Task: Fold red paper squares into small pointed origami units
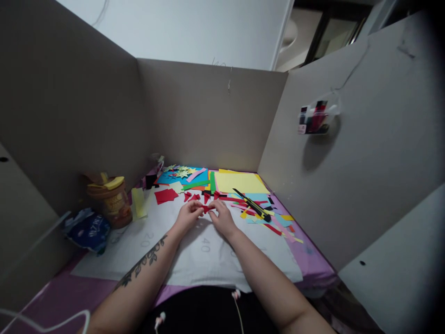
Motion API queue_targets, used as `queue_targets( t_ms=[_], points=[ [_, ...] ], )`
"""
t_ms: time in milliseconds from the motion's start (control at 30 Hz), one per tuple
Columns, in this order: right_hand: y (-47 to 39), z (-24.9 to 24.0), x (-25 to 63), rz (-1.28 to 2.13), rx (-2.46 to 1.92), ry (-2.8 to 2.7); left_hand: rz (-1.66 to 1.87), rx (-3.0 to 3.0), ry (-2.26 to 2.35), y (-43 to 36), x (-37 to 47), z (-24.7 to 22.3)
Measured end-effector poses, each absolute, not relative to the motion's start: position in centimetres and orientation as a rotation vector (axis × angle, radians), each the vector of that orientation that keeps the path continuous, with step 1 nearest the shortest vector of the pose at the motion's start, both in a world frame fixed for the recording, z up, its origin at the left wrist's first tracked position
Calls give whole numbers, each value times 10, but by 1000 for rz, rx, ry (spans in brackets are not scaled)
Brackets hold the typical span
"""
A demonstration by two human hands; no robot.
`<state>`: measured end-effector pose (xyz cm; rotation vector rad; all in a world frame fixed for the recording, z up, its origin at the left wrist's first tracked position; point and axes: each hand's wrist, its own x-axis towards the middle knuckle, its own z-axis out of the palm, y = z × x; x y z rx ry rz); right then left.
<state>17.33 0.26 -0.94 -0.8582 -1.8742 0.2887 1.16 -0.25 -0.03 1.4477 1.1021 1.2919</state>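
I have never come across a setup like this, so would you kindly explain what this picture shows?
Gladly. There is no machine here: these are a person's own bare arms, seen by a camera worn on the head, looking forward and down. It is the only view.

The left hand and right hand hold a small red paper piece between their fingertips. They are above a white sheet printed with numbers.

Beyond them lie more red pieces. Farther back are pale star shapes and a large yellow sheet. Colored strips and a black-and-yellow tool lie to the right; a brown tub stands left.
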Motion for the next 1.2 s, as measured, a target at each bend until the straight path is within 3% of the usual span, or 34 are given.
queue_targets(
  t_ms=[1000, 1200],
  points=[
    [-2, -7, 170, 621, -1025, -1643, 1188, 1908, 1210, -8, 13, -4],
    [4, -12, 168, 828, -977, -1525, 1233, 1675, 1301, -6, 12, 0]
  ],
)
